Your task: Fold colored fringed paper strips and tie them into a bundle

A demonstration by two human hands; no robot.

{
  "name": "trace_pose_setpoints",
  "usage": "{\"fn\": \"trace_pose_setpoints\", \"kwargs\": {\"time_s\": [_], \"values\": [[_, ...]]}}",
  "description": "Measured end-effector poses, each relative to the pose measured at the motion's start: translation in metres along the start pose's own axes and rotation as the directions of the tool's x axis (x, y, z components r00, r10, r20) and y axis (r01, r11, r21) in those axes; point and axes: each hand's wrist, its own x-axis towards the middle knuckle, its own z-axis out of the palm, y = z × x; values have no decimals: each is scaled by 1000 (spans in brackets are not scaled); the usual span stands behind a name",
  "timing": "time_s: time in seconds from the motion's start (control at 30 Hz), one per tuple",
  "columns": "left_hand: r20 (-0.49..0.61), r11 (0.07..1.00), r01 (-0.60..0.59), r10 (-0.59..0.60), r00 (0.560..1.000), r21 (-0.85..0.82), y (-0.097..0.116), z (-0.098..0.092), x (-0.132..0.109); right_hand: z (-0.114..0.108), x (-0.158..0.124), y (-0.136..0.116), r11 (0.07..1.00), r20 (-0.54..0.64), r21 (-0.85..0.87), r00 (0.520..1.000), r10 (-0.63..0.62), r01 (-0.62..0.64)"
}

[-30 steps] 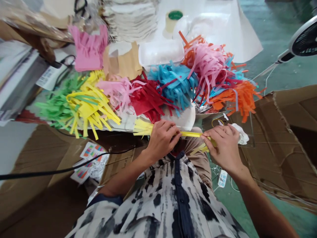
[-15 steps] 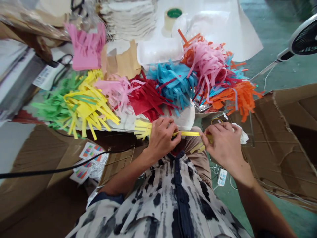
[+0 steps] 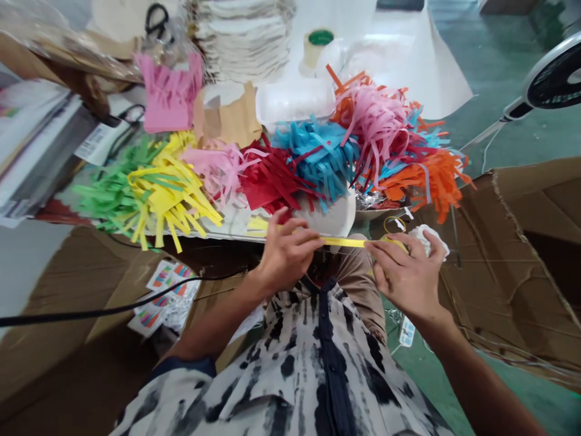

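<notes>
Yellow strip (image 3: 344, 242) stretched level between our fingertips, our left hand (image 3: 290, 245) gripping one side, our right hand (image 3: 408, 260) pinching the other, red fringed bundle (image 3: 272, 178) just beyond our left fingers

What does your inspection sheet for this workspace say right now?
Surface: table, near edge lined with fringed paper bundles.
Job's things: yellow strip, straight between the hands.
Clutter: white tray and tape roll behind the bundles.
Hands: right hand pinches the strip; left hand lies across it, grip unclear.
Cables: black cable crosses at left; power strip visible between shirt and right forearm.
Surroundings: cardboard on both sides; fan at right.
</notes>
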Motion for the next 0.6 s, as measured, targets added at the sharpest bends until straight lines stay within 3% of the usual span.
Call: {"fn": "trace_pose_setpoints", "kwargs": {"time_s": [0.1,0.17,0.23,0.33,0.43,0.6], "values": [[-98,991,114,-107,989,67,-3,-14,1,-4,7,-1,1000,43,4,999,24,-24],[-138,994,93,-84,987,60,4,-13,6,-6,12,-3,1000,51,9,998,26,-26],[-75,1000,-15,15,997,13,15,-3,14,-8,17,-4,1000,55,12,998,14,-15],[105,994,-108,110,988,-27,24,19,25,-10,24,-4,1000,65,3,998,4,-4],[185,996,-87,90,979,-21,23,32,29,-10,30,-2,1000,89,9,996,5,-6],[199,998,-60,66,978,-34,19,35,29,-3,36,0,996,145,94,989,-8,-6]]}}
